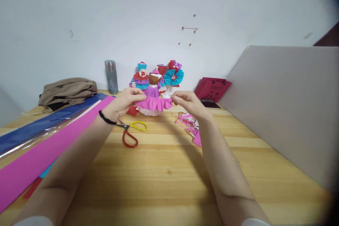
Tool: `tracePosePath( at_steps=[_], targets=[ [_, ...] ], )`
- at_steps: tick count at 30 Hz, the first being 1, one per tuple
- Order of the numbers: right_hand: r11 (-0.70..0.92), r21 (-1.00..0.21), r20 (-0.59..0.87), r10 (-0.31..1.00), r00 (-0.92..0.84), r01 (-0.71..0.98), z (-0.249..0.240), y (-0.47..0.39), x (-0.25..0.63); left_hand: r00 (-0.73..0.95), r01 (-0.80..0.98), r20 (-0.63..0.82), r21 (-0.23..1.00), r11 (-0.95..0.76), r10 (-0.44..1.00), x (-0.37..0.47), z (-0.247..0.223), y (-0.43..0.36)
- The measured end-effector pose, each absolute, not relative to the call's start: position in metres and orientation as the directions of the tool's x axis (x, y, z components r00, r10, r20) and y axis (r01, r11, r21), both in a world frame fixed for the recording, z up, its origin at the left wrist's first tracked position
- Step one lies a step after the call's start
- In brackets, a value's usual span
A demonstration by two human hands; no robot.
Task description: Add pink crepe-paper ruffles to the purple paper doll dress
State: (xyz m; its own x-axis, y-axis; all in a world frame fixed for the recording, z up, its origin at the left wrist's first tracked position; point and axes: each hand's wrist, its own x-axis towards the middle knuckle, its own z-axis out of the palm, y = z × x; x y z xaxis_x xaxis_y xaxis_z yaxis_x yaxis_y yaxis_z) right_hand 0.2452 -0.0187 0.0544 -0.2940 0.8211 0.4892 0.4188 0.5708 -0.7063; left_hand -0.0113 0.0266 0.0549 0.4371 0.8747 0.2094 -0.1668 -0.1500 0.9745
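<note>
Pink frill pinched at both ends, level between my hands.
My left hand (124, 102) pinches one end of the bright-pink, gathered, crepe-like strip (155, 104), above the red-and-yellow-handled metal scissors (129, 127) on the pale wooden tabletop (159, 183); the strip spans in front of a small purple-skirted dress figure (152, 91); my right hand (189, 102) pinches the other end. Light, even tension should suit it; a hard pull could flatten the gathers.

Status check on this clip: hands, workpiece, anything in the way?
Left hand and right hand pinching ends of pink ruffled strip. Strip overlaps dress form in view. Scissors on table, blades partly hidden.
</note>
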Motion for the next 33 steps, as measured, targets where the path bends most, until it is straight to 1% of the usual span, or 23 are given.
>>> tracePosePath(
  at_steps=[2, 4, 7, 9, 13, 18, 21, 23, 27, 30, 33],
  targets=[
    [0.572, -0.700, 0.506, 0.820, -0.269, 0.428, 0.054, -0.017, 0.243, 0.437, -0.187, 0.206, 0.973, -0.135, 0.875, -0.012, 0.058, 0.024],
    [0.562, -0.677, 0.518, 0.822, -0.236, 0.475, 0.053, -0.017, 0.240, 0.444, -0.187, 0.206, 0.973, -0.135, 0.872, -0.013, 0.061, 0.020],
    [0.545, -0.629, 0.528, 0.823, -0.209, 0.555, 0.052, -0.017, 0.237, 0.423, -0.174, 0.234, 0.969, -0.175, 0.875, -0.015, 0.064, 0.017],
    [0.540, -0.612, 0.539, 0.819, -0.195, 0.578, 0.052, -0.018, 0.236, 0.383, -0.167, 0.265, 0.962, -0.215, 0.885, -0.015, 0.064, 0.018],
    [0.544, -0.621, 0.549, 0.816, -0.183, 0.564, 0.054, -0.020, 0.235, 0.356, -0.148, 0.260, 0.964, -0.220, 0.898, -0.014, 0.060, 0.024],
    [0.566, -0.664, 0.558, 0.810, -0.180, 0.489, 0.057, -0.023, 0.233, 0.412, -0.174, 0.231, 0.969, -0.173, 0.882, -0.016, 0.062, 0.023],
    [0.569, -0.652, 0.564, 0.806, -0.182, 0.501, 0.059, -0.025, 0.231, 0.408, -0.152, 0.228, 0.972, -0.181, 0.884, -0.016, 0.061, 0.024],
    [0.566, -0.601, 0.588, 0.791, -0.167, 0.564, 0.059, -0.026, 0.231, 0.371, -0.140, 0.236, 0.970, -0.197, 0.898, -0.013, 0.057, 0.025],
    [0.547, -0.437, 0.671, 0.727, -0.146, 0.714, 0.061, -0.028, 0.231, 0.289, -0.114, 0.271, 0.962, -0.248, 0.918, -0.005, 0.048, 0.028],
    [0.510, -0.331, 0.694, 0.702, -0.161, 0.794, 0.062, -0.028, 0.231, 0.219, 0.009, 0.338, 0.938, -0.348, 0.915, -0.001, 0.043, 0.031],
    [0.490, -0.263, 0.682, 0.704, -0.199, 0.831, 0.061, -0.027, 0.231, 0.178, 0.173, 0.394, 0.890, -0.422, 0.902, 0.000, 0.040, 0.034]
  ],
)
